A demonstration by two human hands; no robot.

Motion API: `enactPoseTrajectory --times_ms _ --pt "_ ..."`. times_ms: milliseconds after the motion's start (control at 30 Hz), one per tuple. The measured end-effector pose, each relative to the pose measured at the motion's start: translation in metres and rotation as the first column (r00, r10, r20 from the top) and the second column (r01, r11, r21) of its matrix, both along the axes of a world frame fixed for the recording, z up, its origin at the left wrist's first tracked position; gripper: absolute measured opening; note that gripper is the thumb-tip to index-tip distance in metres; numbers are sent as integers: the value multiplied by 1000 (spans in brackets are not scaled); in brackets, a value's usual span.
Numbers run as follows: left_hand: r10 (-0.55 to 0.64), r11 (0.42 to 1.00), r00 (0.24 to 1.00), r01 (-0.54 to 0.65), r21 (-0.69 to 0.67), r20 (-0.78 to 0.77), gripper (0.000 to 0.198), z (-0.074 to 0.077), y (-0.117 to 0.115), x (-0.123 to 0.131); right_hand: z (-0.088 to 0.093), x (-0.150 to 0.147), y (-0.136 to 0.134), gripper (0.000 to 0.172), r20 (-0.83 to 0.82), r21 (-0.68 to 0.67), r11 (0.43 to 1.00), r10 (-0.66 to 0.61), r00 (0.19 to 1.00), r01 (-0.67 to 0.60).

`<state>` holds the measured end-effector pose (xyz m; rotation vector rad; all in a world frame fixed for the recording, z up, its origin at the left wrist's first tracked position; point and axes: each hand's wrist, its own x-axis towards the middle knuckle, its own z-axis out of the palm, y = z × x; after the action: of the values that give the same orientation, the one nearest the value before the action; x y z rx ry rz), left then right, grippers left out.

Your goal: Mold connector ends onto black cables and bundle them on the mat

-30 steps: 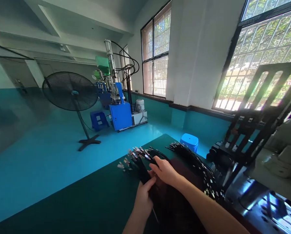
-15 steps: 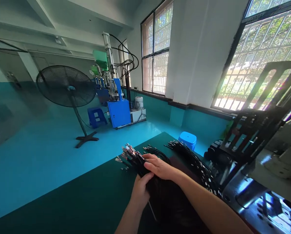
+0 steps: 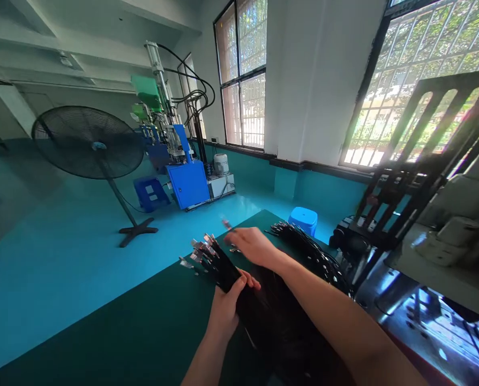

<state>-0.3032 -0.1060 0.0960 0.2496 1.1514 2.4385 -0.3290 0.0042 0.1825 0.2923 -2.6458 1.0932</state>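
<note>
left hand (image 3: 222, 308): we see it wrapped round the cable bundle (image 3: 225, 272)
cable bundle: over the bench (image 3: 143, 324), pale ends outward
right hand (image 3: 252, 245): raised beside bundle, blurred, we can't tell its grip
other cables (image 3: 307, 247): on bench, rightward

Left hand (image 3: 224, 306) and right hand (image 3: 254, 246) are seen bare. Bare skin is continued over both wrists along the left forearm (image 3: 207, 354) and the right forearm (image 3: 317, 308), each widened toward the lower edge of view. Right-hand fingers (image 3: 236, 236) are blurred.
</note>
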Motion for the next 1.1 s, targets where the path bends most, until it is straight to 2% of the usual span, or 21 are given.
enactPoseTrajectory --times_ms 33,67,133,167,233,267,333,400,433,500,533,567,633,700,733,800,933,967,1100 --pt "41 999 998 -40 -17 46 20 1 0 1 5 0 -3 34 36 154 986 58 998 -63" --pt "105 994 989 -102 -39 101 25 0 0 2 9 1 -6 34 72 290 947 120 990 -136" --pt "249 965 951 -229 -125 181 35 -2 0 2 13 2 -13 36 121 425 870 220 968 -251" --pt "293 950 937 -263 -168 192 37 -3 -1 1 12 2 -16 37 130 436 857 244 961 -276" --pt "312 940 930 -272 -205 192 39 -4 -2 1 8 -2 -19 38 146 388 872 260 954 -297" --pt "274 952 942 -237 -194 195 37 -4 -3 1 3 -7 -18 39 165 330 892 267 950 -308" --pt "136 989 979 -125 -83 155 27 -4 -4 1 -10 -23 -9 45 247 187 946 216 945 -265" --pt "57 997 993 -62 50 99 21 -6 -5 -1 -32 -42 11 51 362 112 988 59 930 -107" --pt "60 993 993 -70 96 101 22 -8 -5 -3 -47 -50 24 52 383 137 991 -60 922 7" --pt "125 979 973 -153 135 192 22 -18 -7 -11 -82 -62 51 46 397 237 954 -268 878 184" --pt "151 973 954 -190 132 259 23 -26 -8 -17 -102 -66 63 48 402 293 922 -359 842 253" --pt "168 968 931 -217 123 326 24 -33 -9 -24 -121 -68 72 62 404 349 886 -436 804 306" --pt "188 962 880 -255 100 436 20 -49 -11 -37 -157 -70 84 93 389 442 823 -534 751 356" --pt "186 963 845 -259 79 501 18 -61 -10 -49 -184 -74 86 107 373 509 785 -571 731 354" --pt "185 963 835 -258 72 519 18 -65 -9 -53 -193 -77 84 108 351 534 774 -568 744 339" --pt "188 964 824 -260 61 534 17 -71 -7 -60 -203 -84 78 95 280 572 763 -527 802 301" --pt "203 962 800 -271 38 564 19 -77 -3 -66 -204 -94 68 31 167 594 767 -413 895 243" --pt "204 963 799 -269 32 565 19 -79 -3 -68 -202 -95 67 22 157 587 774 -395 905 236" --pt "196 969 820 -246 23 539 20 -81 2 -73 -187 -89 63 17 138 503 829 -356 924 244"
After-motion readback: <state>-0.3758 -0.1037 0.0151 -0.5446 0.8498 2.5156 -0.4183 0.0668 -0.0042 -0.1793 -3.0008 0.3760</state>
